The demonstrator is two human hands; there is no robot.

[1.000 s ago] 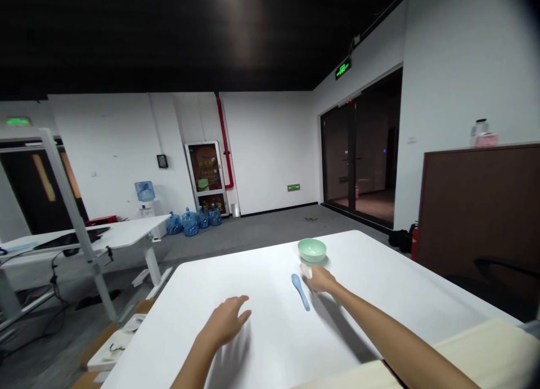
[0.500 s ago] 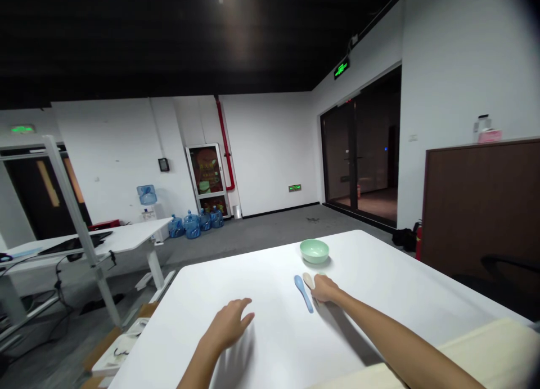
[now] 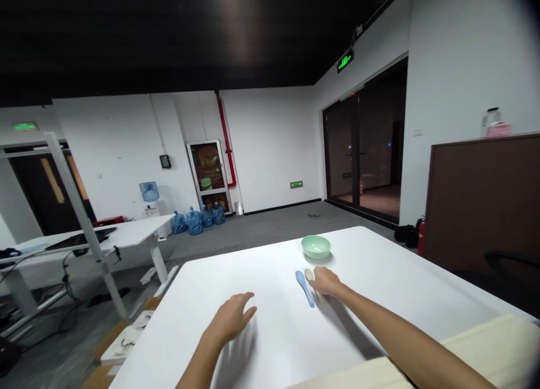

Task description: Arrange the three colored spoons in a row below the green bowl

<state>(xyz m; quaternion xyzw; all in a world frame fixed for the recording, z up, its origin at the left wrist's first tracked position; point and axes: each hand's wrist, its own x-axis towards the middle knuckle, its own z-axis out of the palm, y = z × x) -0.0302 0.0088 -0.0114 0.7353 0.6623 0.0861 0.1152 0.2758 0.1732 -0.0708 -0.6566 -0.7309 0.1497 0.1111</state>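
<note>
My right hand is closed at a beige spoon on the white table. Its fingers cover the middle of the spoon, so only the bowl end and a bit of the handle show. Just left of it lies a blue spoon, apart from my fingers. Behind the spoons stands a light green bowl with nothing visible inside. My left hand hovers over the table to the left, fingers spread and thumb apart, holding nothing.
Cream-coloured material lies along the near right table edge. Boxes stand below the left edge. Farther off are another desk, blue water bottles, glass doors and a brown cabinet.
The view has shifted slightly. My right hand remains at the beige spoon, and my left hand keeps its spread pose. The bowl and the blue spoon stay in place.
</note>
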